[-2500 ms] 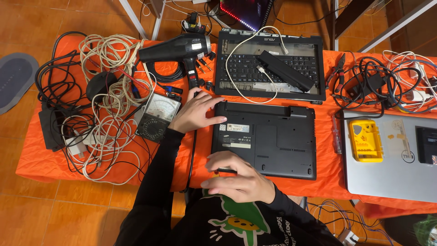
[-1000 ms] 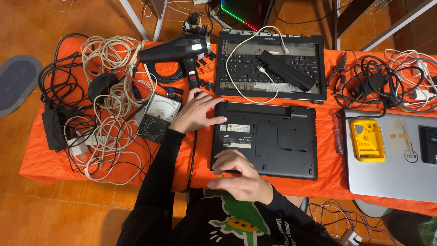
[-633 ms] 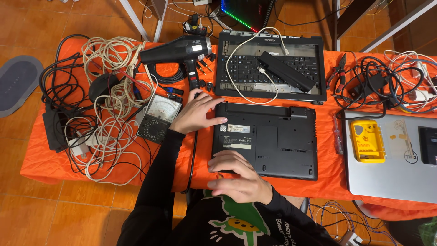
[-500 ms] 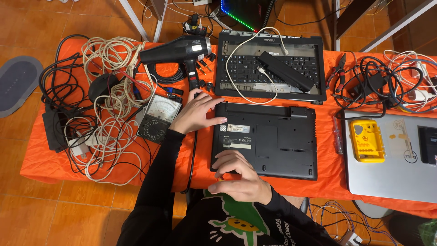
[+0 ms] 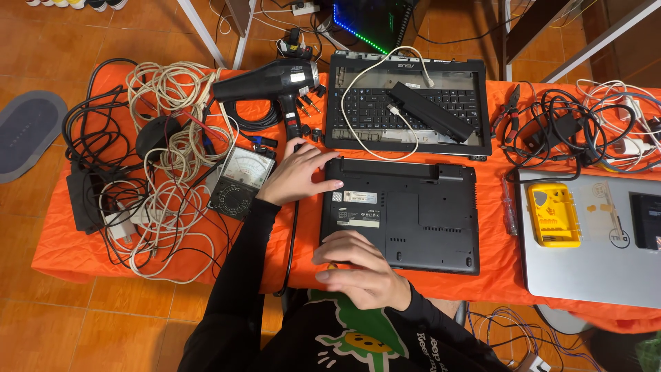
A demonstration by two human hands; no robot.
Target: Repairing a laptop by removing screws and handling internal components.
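A black laptop (image 5: 413, 213) lies upside down on the orange table cover (image 5: 62, 248), its base panel facing up. My left hand (image 5: 299, 176) rests flat on the laptop's far left corner, fingers spread. My right hand (image 5: 358, 272) is curled over the near left edge of the laptop. A small orange tip (image 5: 332, 265) shows under its fingers, seemingly a small tool's handle; the rest is hidden by the hand.
A black hair dryer (image 5: 265, 79) and an analogue meter (image 5: 237, 180) lie left of the laptop, beside tangled cables (image 5: 165, 138). Behind sits a stripped keyboard frame (image 5: 406, 103). To the right lie a screwdriver (image 5: 508, 207), a silver laptop (image 5: 592, 269), a yellow device (image 5: 553, 215) and more cables (image 5: 564, 131).
My right hand has shifted its fingers slightly at the laptop's near left edge. The left hand has stayed on the far left corner.
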